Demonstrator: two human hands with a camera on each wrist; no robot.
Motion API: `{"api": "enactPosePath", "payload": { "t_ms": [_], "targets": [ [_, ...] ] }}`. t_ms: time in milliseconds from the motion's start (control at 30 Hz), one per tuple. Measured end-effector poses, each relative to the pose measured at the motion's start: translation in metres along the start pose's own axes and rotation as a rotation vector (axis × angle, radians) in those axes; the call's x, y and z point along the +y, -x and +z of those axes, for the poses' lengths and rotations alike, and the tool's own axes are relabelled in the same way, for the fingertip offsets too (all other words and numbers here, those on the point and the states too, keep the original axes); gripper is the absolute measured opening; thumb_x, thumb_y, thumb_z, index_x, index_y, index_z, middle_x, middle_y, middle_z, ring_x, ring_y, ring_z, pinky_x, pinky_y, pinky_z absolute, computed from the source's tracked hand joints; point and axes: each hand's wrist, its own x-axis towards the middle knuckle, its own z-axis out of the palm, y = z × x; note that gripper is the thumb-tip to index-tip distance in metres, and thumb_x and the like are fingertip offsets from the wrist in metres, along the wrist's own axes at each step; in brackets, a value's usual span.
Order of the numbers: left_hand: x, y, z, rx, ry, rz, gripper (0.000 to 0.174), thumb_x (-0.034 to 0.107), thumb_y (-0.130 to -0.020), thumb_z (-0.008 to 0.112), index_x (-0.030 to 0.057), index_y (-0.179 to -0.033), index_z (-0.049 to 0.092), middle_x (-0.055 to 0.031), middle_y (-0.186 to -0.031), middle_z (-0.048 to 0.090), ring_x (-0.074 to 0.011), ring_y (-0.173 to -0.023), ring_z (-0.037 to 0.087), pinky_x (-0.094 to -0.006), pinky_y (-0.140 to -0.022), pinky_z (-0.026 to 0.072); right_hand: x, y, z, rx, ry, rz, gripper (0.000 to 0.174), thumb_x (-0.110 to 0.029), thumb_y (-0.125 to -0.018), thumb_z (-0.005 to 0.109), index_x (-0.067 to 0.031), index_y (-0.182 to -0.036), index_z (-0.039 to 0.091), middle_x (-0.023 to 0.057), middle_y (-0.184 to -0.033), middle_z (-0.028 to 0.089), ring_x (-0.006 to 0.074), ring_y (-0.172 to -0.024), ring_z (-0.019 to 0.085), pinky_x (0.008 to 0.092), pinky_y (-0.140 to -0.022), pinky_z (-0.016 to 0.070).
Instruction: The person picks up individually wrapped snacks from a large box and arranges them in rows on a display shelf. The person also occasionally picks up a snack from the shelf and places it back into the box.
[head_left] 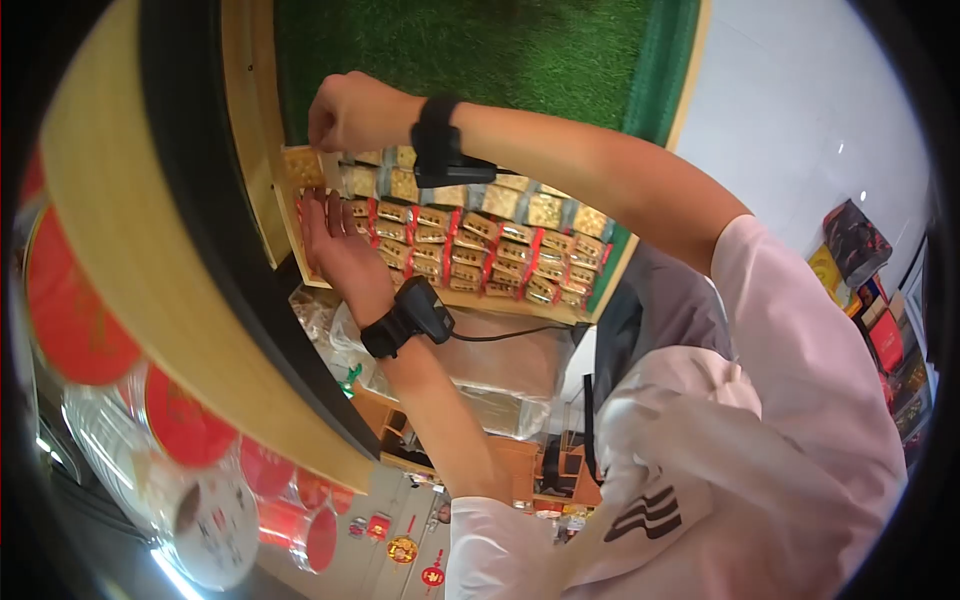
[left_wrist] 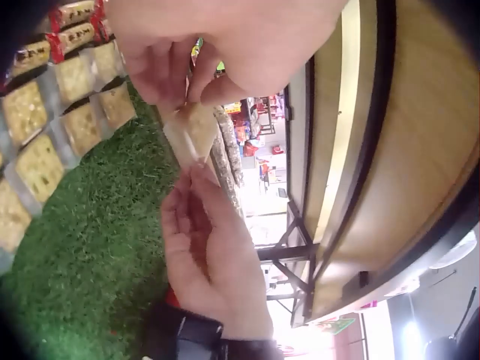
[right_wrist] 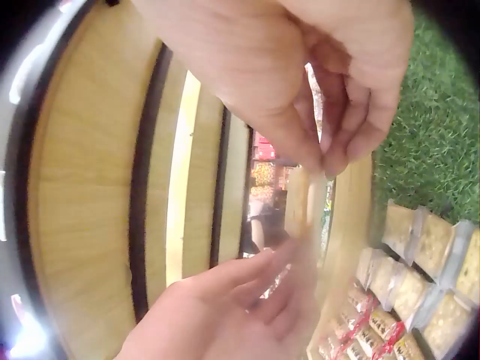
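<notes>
Between both hands is a small flat snack packet, pale tan in a see-through wrapper. My left hand pinches one end with thumb and fingertips; in the right wrist view its fingers are blurred. The other end is pinched by my right hand, thumb against curled fingers. Seen in the right wrist view, the packet is nearly edge-on. Below the hands lie rows of clear-wrapped square snacks and rows of red-trimmed wrapped bars in a wooden-edged tray.
Green artificial turf covers the far part of the tray, beside the snack rows. A wooden shelf with a dark edge runs close along the hands. Jars with red lids stand beyond it. Plastic-wrapped goods lie under the tray.
</notes>
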Motion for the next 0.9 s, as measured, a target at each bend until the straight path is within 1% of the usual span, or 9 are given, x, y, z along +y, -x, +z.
{"api": "enactPosePath", "payload": {
  "t_ms": [33,133,267,467,600,700,800,833,900],
  "targets": [
    [-0.006,-0.013,-0.003,-0.03,-0.031,-0.006,0.043,0.024,-0.095,0.054,0.0019,-0.132,0.048,-0.0066,-0.128,0.052,-0.0176,-0.117,0.048,-0.0326,-0.101,0.0355,0.012,-0.014,0.006,-0.013,0.0,0.018,0.015,-0.009,-0.071,0.066,-0.0024,-0.083,0.073,0.013,-0.078,0.07,0.0248,-0.073,0.068,0.0346,-0.067,0.054],
    [-0.018,-0.046,-0.007,-0.005,-0.024,-0.041,0.044,0.023,-0.095,0.054,0.0024,-0.133,0.047,-0.0066,-0.13,0.051,-0.0181,-0.117,0.047,-0.0337,-0.103,0.0334,0.049,-0.054,0.035,0.006,0.027,-0.003,0.014,-0.007,-0.069,0.064,-0.003,-0.079,0.073,0.0164,-0.076,0.069,0.029,-0.073,0.068,0.0366,-0.066,0.0537],
    [-0.041,-0.09,-0.034,-0.035,-0.117,-0.026,0.048,0.026,-0.095,0.053,0.003,-0.136,0.043,-0.0076,-0.136,0.046,-0.0197,-0.126,0.043,-0.0336,-0.104,0.0305,0.083,-0.085,0.074,0.052,0.067,0.054,0.012,-0.006,-0.068,0.063,-0.0032,-0.077,0.072,0.0179,-0.076,0.068,0.0325,-0.075,0.067,0.0389,-0.067,0.0534],
    [-0.045,-0.117,-0.045,-0.041,-0.122,-0.069,0.052,0.026,-0.093,0.051,0.0007,-0.137,0.039,-0.0124,-0.138,0.044,-0.0224,-0.131,0.038,-0.0353,-0.108,0.0272,0.088,-0.098,0.105,0.082,0.245,0.112,0.011,-0.008,-0.07,0.065,-0.0038,-0.079,0.071,0.0188,-0.08,0.067,0.0341,-0.081,0.067,0.0429,-0.069,0.0536],
    [-0.036,-0.113,-0.039,-0.018,-0.049,-0.079,0.052,0.026,-0.092,0.05,-0.0003,-0.136,0.039,-0.0145,-0.137,0.044,-0.0247,-0.129,0.04,-0.0359,-0.109,0.0275,0.091,-0.094,0.103,0.114,0.474,0.021,0.012,-0.011,-0.07,0.065,-0.0054,-0.079,0.071,0.0171,-0.081,0.067,0.0347,-0.083,0.065,0.0451,-0.073,0.0535],
    [-0.031,-0.105,-0.042,0.01,0.014,-0.099,0.051,0.026,-0.092,0.05,-0.001,-0.135,0.039,-0.0157,-0.137,0.045,-0.0258,-0.128,0.042,-0.037,-0.107,0.0313,0.1,-0.088,0.097,0.269,0.433,-0.115,0.012,-0.011,-0.071,0.063,-0.0055,-0.079,0.07,0.0146,-0.08,0.067,0.0349,-0.082,0.064,0.0457,-0.075,0.0526],
    [-0.033,-0.085,-0.059,-0.039,0.171,-0.107,0.049,0.024,-0.093,0.05,-0.0019,-0.134,0.041,-0.0161,-0.136,0.046,-0.0258,-0.126,0.043,-0.0379,-0.104,0.0358,0.093,-0.078,0.072,0.149,0.325,0.034,0.016,-0.011,-0.072,0.059,-0.0052,-0.083,0.071,0.0133,-0.083,0.069,0.0339,-0.084,0.065,0.0446,-0.077,0.0522],
    [-0.03,-0.07,-0.06,-0.056,0.217,-0.125,0.048,0.024,-0.093,0.049,-0.0022,-0.133,0.041,-0.0162,-0.136,0.046,-0.0254,-0.125,0.044,-0.038,-0.102,0.0371,0.09,-0.07,0.065,0.169,0.296,0.088,0.019,-0.011,-0.074,0.057,-0.0047,-0.086,0.071,0.014,-0.085,0.069,0.0333,-0.085,0.065,0.044,-0.078,0.0522],
    [-0.026,-0.029,-0.065,-0.081,0.313,-0.154,0.047,0.023,-0.094,0.049,-0.0027,-0.133,0.042,-0.0163,-0.135,0.047,-0.0245,-0.122,0.046,-0.0382,-0.1,0.0397,0.082,-0.053,0.048,0.091,0.212,0.174,0.026,-0.01,-0.08,0.053,-0.0041,-0.099,0.07,0.0165,-0.097,0.069,0.0335,-0.091,0.065,0.0438,-0.082,0.0517]
  ]
}}
